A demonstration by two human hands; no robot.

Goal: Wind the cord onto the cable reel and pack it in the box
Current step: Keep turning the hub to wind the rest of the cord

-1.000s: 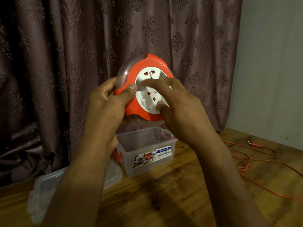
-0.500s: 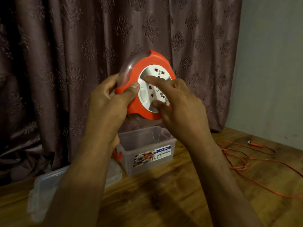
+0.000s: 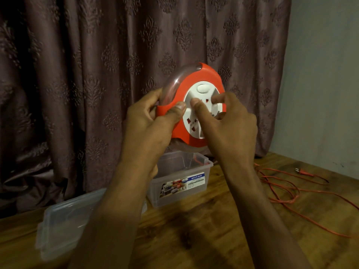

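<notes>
While I watch remotely, left hand (image 3: 149, 125) grips the orange cable reel (image 3: 194, 105) by its rim above the clear box (image 3: 180, 179), right hand (image 3: 227, 125) pinches its white socket face, loose cord (image 3: 281, 183) right of the box, lid (image 3: 64, 220) to its left.
</notes>
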